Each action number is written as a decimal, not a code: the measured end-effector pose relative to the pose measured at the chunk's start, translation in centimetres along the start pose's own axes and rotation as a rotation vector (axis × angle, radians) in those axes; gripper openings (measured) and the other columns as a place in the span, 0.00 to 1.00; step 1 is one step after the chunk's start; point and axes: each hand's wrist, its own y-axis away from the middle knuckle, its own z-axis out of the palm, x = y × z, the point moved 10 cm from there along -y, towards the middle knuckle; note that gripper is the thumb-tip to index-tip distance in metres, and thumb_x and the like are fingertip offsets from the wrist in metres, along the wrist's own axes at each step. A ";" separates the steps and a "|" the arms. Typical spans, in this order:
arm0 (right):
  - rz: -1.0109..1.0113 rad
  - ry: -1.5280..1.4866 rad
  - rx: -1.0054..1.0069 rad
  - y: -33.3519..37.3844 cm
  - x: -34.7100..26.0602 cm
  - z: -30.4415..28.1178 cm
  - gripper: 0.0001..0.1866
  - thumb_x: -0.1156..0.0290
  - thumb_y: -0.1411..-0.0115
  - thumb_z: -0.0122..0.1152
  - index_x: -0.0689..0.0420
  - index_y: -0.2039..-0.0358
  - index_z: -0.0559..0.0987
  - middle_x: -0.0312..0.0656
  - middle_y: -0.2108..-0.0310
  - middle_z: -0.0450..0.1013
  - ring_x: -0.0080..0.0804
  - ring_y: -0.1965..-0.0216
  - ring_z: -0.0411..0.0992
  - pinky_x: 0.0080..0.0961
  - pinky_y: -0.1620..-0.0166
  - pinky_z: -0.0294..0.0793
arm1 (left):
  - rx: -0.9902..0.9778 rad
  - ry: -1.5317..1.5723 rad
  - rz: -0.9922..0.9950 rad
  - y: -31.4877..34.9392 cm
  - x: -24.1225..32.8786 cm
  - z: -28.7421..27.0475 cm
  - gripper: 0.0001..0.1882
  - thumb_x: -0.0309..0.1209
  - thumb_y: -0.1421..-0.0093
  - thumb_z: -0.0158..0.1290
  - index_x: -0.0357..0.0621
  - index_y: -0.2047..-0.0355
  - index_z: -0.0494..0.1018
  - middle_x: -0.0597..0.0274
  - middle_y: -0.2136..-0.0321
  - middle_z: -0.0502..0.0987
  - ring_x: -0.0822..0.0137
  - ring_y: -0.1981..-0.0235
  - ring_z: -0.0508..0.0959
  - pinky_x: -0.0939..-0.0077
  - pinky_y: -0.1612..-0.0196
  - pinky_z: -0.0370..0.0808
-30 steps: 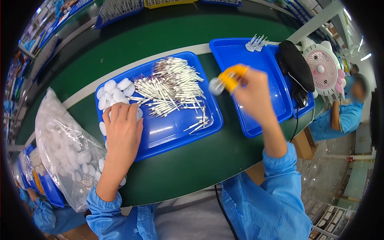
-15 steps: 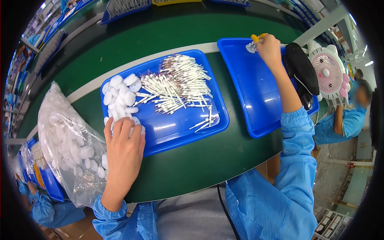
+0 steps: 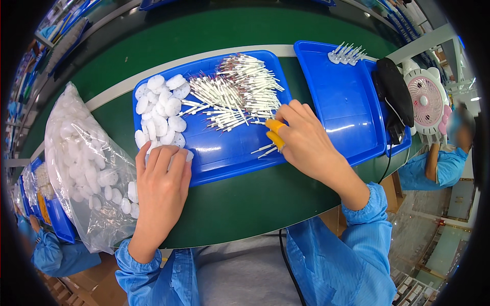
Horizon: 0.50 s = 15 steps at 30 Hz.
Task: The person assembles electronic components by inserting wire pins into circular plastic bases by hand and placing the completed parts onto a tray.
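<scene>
My left hand (image 3: 162, 186) bends over the near left corner of a blue tray (image 3: 224, 176), its fingers curled on white plastic discs (image 3: 166, 107). A disc edge shows beside the index finger and the hand looks closed on it; the thumb is hidden. My right hand (image 3: 306, 140), with yellow finger cots on thumb and index finger, reaches in over the same tray's right side. Those two tips stand slightly apart beside thin white sticks with dark reddish ends (image 3: 245, 94). No stick is clearly seen between them.
A second blue tray (image 3: 342, 112) at the right holds a white piece with several upright pins (image 3: 347, 53). Left lies a clear bag (image 3: 84, 173) of white discs. A black pouch (image 3: 393, 92) and a white-pink fan (image 3: 424, 99) stand far right. People work at both sides.
My right hand has come back from the right tray to the stick tray, leaving the pinned white piece behind. My left hand stays over the discs. The view has shifted slightly.
</scene>
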 end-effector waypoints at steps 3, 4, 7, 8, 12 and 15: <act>0.006 0.052 0.119 -1.2 -0.4 0.3 0.06 0.82 0.47 0.66 0.66 0.68 0.85 0.45 0.63 0.73 0.42 0.55 0.69 0.36 0.53 0.69 | -0.003 0.027 -0.007 0.0 -0.1 -0.2 0.10 0.22 0.39 0.63 0.37 0.58 0.79 0.56 0.59 0.79 0.55 0.52 0.79 0.44 0.32 0.66; 0.011 0.095 0.107 -1.4 -0.3 0.8 0.05 0.82 0.48 0.66 0.65 0.68 0.85 0.45 0.64 0.73 0.42 0.55 0.69 0.37 0.53 0.69 | -0.012 0.035 -0.008 -0.1 -0.1 -0.3 0.09 0.22 0.39 0.64 0.37 0.58 0.79 0.56 0.59 0.79 0.55 0.52 0.79 0.44 0.33 0.66; 0.027 0.120 0.072 -1.5 -0.7 0.9 0.05 0.83 0.48 0.64 0.65 0.69 0.84 0.45 0.64 0.73 0.43 0.55 0.70 0.37 0.52 0.68 | 0.076 0.043 0.009 -0.5 0.4 -1.8 0.08 0.22 0.37 0.63 0.36 0.58 0.79 0.55 0.62 0.78 0.54 0.57 0.81 0.51 0.41 0.74; 0.050 0.108 0.052 -1.2 -0.8 0.7 0.06 0.83 0.48 0.64 0.65 0.69 0.83 0.45 0.65 0.73 0.43 0.55 0.70 0.37 0.52 0.68 | 0.075 0.039 -0.001 -0.5 0.6 -2.0 0.08 0.22 0.37 0.63 0.36 0.58 0.79 0.55 0.62 0.78 0.54 0.57 0.81 0.51 0.41 0.74; 0.084 -0.256 0.055 -0.9 -3.5 -2.0 0.12 0.85 0.49 0.68 0.66 0.62 0.84 0.48 0.63 0.77 0.47 0.60 0.73 0.42 0.54 0.69 | 0.038 0.606 -0.256 0.1 -2.1 -0.1 0.09 0.22 0.30 0.59 0.31 0.52 0.77 0.53 0.64 0.83 0.64 0.63 0.85 0.71 0.57 0.82; 0.055 -0.479 0.136 -1.3 -6.1 -2.2 0.17 0.86 0.52 0.69 0.68 0.58 0.84 0.49 0.62 0.76 0.48 0.61 0.73 0.41 0.54 0.70 | -0.084 1.325 -0.558 1.1 -2.6 4.0 0.10 0.25 0.26 0.57 0.32 0.49 0.76 0.56 0.58 0.84 0.68 0.57 0.86 0.77 0.56 0.83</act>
